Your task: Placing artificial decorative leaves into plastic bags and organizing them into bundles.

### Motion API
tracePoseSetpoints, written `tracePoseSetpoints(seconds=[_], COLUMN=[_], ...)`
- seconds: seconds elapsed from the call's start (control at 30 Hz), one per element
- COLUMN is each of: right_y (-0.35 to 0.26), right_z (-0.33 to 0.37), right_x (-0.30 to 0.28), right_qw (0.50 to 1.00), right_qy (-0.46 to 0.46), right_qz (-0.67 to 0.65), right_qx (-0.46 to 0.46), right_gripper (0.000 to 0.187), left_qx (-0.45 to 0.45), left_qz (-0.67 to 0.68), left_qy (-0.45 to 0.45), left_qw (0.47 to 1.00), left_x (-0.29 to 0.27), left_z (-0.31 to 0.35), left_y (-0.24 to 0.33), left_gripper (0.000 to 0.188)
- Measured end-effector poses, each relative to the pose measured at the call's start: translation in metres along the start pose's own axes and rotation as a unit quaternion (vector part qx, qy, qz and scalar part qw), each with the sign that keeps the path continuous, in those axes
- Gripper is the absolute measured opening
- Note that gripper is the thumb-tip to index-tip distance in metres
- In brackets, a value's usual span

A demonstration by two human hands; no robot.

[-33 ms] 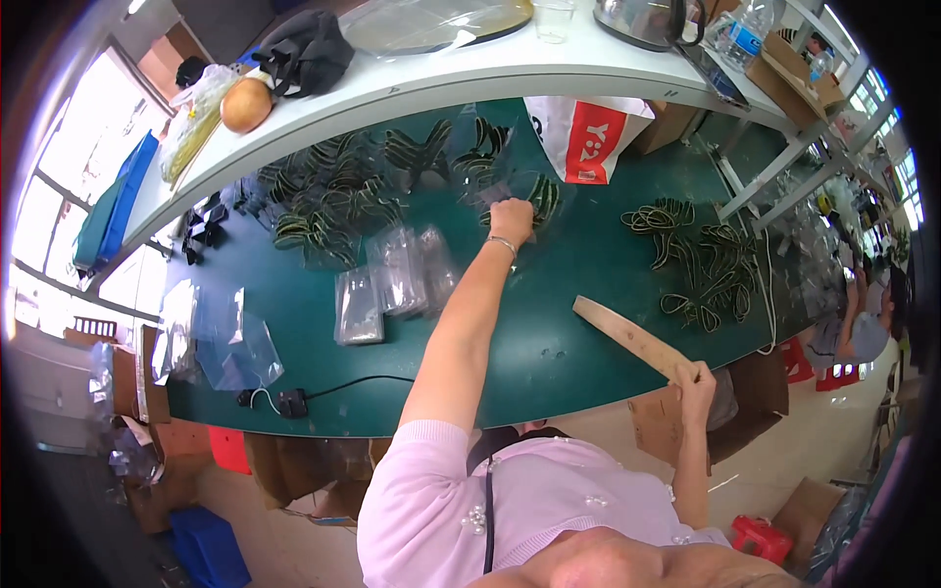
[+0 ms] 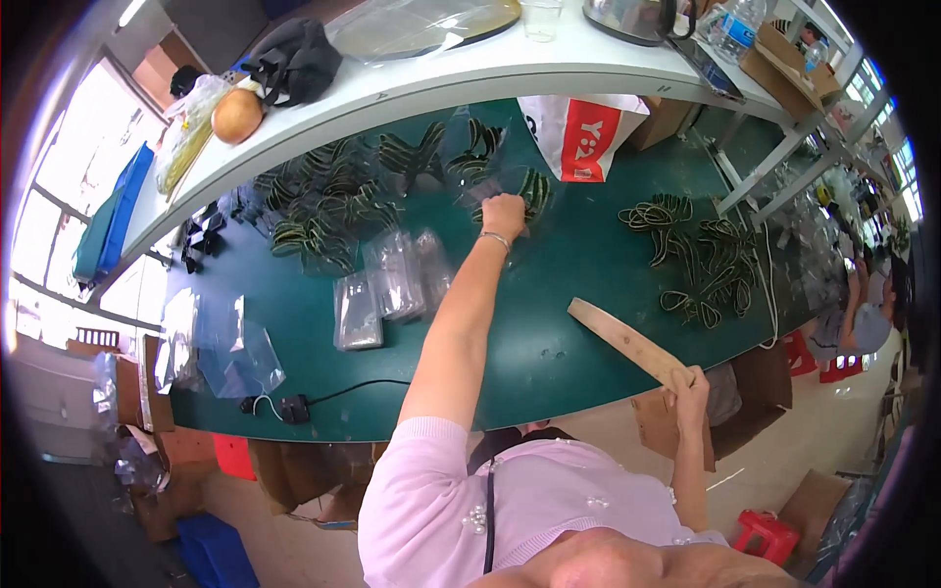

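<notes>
My left hand [image 2: 503,214] stretches across the green table, its fingers closed at a clear plastic bag [image 2: 536,196] with black and yellow-striped cords inside. In my right hand [image 2: 690,388], by the table's front edge, is one end of a flat wooden strip [image 2: 627,340]; its other end points to the far left over the tabletop. Beyond my left hand and to its left lie several more bagged cord bundles [image 2: 333,181]. Stacks of clear plastic bags [image 2: 359,312] rest left of my left forearm. Loose bundles of the striped cord [image 2: 701,265] spread out on the right.
A white shelf [image 2: 412,86] spans the table's back, bearing a kettle [image 2: 632,18], a dark bag [image 2: 294,64] and a round orange-brown object [image 2: 237,116]. Beneath it stands a white-and-red bag [image 2: 585,137]. Cardboard boxes [image 2: 750,407] sit below the front edge. Another person [image 2: 867,314] is at far right.
</notes>
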State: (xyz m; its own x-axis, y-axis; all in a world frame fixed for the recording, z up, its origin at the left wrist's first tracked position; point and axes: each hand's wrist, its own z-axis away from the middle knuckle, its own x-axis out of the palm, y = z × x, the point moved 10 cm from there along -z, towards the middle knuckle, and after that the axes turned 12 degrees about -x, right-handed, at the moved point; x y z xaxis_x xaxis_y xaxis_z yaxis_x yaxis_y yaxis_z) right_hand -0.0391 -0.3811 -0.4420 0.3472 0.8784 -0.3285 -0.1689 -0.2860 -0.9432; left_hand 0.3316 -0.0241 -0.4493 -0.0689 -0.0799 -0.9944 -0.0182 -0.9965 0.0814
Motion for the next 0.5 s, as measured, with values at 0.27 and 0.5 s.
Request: tracePoseSetpoints(seconds=[0.27, 0.5], right_y=[0.008, -0.062], right_z=[0.024, -0.029], right_x=[0.139, 0.212], right_qw=[0.949, 0.964], right_qy=[-0.158, -0.149], right_qz=[-0.246, -0.214], right_qx=[0.114, -0.041], right_gripper=[0.046, 0.045], left_qx=[-0.065, 0.020], left_qz=[0.010, 0.372], left_qy=[-0.012, 0.054], left_qw=[0.998, 0.926], left_x=[-0.009, -0.023], left_z=[-0.082, -0.118], left_y=[-0.033, -0.063], left_gripper=[0.071, 0.072])
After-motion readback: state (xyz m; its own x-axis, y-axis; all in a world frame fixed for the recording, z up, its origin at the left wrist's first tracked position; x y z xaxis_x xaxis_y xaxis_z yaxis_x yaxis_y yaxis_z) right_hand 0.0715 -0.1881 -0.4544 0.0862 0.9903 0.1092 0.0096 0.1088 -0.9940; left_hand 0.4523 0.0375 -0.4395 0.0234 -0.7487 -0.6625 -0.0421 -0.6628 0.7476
